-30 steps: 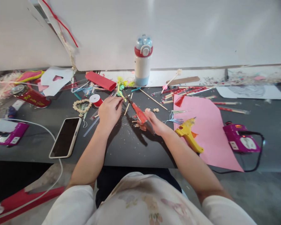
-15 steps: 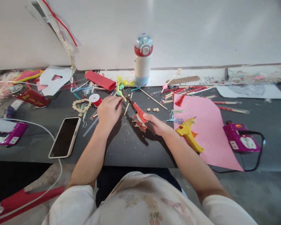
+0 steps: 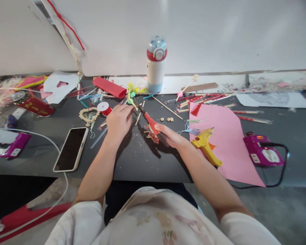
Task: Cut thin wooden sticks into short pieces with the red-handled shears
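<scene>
In my right hand (image 3: 169,135) is a pair of pliers (image 3: 150,119) with red and dark handles, its fingers wrapped round them. The dark jaws point up and left, beside the fingertips of my left hand (image 3: 119,121). Those fingertips are pinched together at the jaws; what they hold is too small and covered to make out. Just beyond lie yellow and green strands (image 3: 131,93). A thin wooden stick (image 3: 140,114) rests on the dark table (image 3: 145,166) behind the jaws. Small pale beige bits (image 3: 170,119) sit to the right of the pliers.
A bottle (image 3: 155,69) stands at the back. To the right are a yellow glue gun (image 3: 206,146), pink sheet (image 3: 231,136) and purple power box (image 3: 262,150). On the left lie a phone (image 3: 70,149), thread spool (image 3: 104,109), beaded heart (image 3: 89,117) and red can (image 3: 33,104).
The plier handles sit slightly closer together in my right hand. Otherwise both hands stay almost in the same place.
</scene>
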### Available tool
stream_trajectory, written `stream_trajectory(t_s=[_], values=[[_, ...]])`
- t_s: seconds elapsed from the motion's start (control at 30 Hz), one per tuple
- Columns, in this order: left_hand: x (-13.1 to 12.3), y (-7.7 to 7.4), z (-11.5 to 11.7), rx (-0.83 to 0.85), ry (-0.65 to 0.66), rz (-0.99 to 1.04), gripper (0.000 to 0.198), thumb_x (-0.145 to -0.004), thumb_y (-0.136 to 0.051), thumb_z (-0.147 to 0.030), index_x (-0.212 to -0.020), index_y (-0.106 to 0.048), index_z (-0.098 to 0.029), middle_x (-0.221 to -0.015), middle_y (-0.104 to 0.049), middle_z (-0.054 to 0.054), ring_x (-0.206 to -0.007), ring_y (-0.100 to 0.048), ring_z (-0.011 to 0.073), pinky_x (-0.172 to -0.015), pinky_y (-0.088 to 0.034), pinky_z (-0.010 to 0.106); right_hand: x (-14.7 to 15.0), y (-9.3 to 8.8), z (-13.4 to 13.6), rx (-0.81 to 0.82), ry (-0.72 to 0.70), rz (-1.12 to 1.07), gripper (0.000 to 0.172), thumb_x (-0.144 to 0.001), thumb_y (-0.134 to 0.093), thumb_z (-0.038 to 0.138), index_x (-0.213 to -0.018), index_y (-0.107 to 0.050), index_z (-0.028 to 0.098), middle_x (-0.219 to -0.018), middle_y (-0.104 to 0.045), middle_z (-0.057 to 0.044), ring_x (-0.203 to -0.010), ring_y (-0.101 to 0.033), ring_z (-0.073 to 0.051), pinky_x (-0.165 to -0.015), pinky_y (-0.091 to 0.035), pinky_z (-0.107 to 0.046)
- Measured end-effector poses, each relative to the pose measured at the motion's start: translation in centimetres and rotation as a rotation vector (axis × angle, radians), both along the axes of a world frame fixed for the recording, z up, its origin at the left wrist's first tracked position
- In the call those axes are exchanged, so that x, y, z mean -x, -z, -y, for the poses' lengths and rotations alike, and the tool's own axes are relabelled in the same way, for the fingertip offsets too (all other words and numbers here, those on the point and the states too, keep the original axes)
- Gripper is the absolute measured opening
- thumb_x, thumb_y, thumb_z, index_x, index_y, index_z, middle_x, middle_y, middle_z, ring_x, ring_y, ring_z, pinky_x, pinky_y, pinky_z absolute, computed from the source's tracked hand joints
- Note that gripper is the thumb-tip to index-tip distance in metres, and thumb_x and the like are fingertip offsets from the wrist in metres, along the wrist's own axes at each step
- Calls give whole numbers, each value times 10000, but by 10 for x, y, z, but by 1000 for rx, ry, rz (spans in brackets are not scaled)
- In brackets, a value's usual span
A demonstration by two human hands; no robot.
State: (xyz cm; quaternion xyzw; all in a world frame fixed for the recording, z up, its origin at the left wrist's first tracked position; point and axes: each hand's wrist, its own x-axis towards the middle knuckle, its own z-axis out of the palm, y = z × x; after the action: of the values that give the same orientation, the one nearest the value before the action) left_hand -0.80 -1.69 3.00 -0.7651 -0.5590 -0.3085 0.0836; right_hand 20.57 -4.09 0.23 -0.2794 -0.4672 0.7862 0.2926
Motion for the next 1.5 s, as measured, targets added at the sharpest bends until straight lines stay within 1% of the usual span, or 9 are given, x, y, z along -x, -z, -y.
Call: stream_trajectory(t_s=[0.3, 0.6, 0.93, 1.03, 1.17, 1.23, 1.33, 1.4, 1.5], values=[[5, 3, -4, 19, 17, -37, 292, -969, -465, -316, -1067, -728, -234, -1045, -754, 76, -985, -674, 230, -812, -512, 341, -2, -1, 2, -52, -44, -2, 509, -737, -685, 663, -903, -499, 219, -639, -493, 39, -541, -426, -112, -477, -303, -262], [5, 0, -7, 59, 27, 23, 312, -974, -457, -367, -995, -735, -225, -996, -758, 71, -983, -681, 230, -830, -515, 334, -2, 0, -1, -54, -74, 7, 474, -741, -679, 632, -865, -499, 212, -616, -492, 42, -515, -425, -106, -467, -300, -257], [4, -3, -7, 95, 13, -7, 319, -981, -438, -343, -1002, -726, -207, -967, -752, 74, -948, -679, 221, -778, -505, 319, -1, 1, 0, -73, -38, 20, 381, -772, -641, 558, -824, -500, 208, -601, -485, 41, -496, -399, -103, -449, -278, -251], [3, -2, -5, 56, -5, -28, 309, -982, -435, -334, -1019, -716, -212, -985, -744, 78, -957, -667, 227, -799, -499, 340, 0, 4, 0, -74, -22, -1, 319, -799, -619, 507, -837, -515, 208, -601, -483, 40, -502, -395, -106, -446, -263, -250], [-5, -4, 0, -85, -7, -34, 274, -962, -485, -341, -1080, -695, -210, -1088, -717, 102, -1042, -629, 247, -937, -462, 399, 1, 6, -1, -53, 26, -9, 311, -798, -633, 495, -860, -526, 210, -593, -467, 47, -502, -388, -105, -452, -262, -247], [-12, -7, 4, -112, -10, 0, 269, -955, -494, -367, -986, -705, -204, -1030, -720, 95, -1008, -631, 234, -935, -455, 386, 2, 7, -1, -27, 84, 25, 352, -773, -661, 522, -867, -526, 211, -619, -486, 44, -512, -407, -103, -465, -290, -244], [-22, -10, 9, 87, -33, 106, 385, -953, -469, -456, -770, -679, -190, -772, -695, 60, -770, -632, 186, -756, -472, 322, 3, 8, -2, -26, 162, 72, 378, -771, -662, 554, -858, -525, 213, -669, -532, 24, -537, -449, -109, -490, -345, -254], [-27, -9, 11, 304, -6, 206, 446, -941, -451, -539, -802, -687, -187, -743, -695, 46, -701, -627, 173, -673, -455, 300, 3, 8, -2, -81, 158, 79, 364, -805, -629, 558, -821, -516, 213, -642, -527, 19, -525, -450, -115, -487, -343, -262], [-32, -3, 12, 544, 137, 371, 563, -932, -371, -649, -894, -688, -185, -820, -720, 49, -741, -648, 181, -691, -469, 304, 3, 4, 0, -182, 122, 74, 360, -858, -570, 549, -760, -486, 214, -569, -484, 28, -488, -425, -116, -471, -313, -266]])
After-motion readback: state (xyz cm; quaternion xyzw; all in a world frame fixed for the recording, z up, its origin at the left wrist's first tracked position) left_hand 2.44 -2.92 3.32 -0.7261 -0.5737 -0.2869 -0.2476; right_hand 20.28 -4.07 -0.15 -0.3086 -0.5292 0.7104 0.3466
